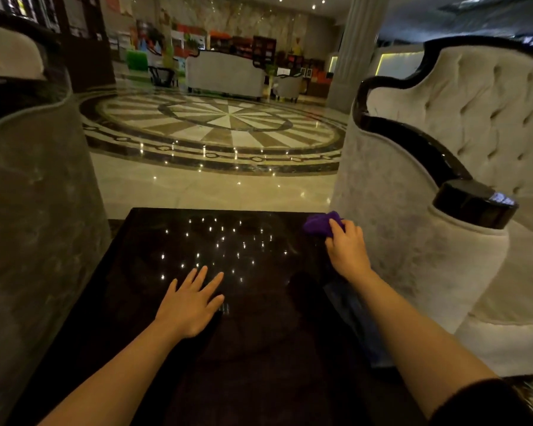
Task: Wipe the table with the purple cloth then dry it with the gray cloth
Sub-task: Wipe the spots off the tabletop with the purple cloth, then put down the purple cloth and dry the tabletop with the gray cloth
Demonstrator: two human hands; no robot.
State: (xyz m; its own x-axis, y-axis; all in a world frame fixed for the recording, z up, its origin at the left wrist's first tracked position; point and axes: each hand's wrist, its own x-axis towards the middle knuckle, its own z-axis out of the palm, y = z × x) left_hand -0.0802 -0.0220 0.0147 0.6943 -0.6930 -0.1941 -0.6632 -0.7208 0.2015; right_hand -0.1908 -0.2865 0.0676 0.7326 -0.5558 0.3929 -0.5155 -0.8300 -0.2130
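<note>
A dark glossy table [154, 241] fills the lower middle and mirrors small ceiling lights. The purple cloth [317, 225] lies bunched at the table's far right corner. My right hand [346, 249] grips that cloth from the near side. My left hand [191, 302] rests flat on the table's middle, fingers spread, holding nothing. A dark bluish-gray cloth [351, 315] lies along the table's right edge, partly hidden under my right forearm.
A gray upholstered chair [34, 195] stands close on the left. A pale tufted armchair [428, 235] with black trim crowds the table's right side. Polished patterned floor [216, 124] lies beyond the far edge, with a sofa [225, 73] farther back.
</note>
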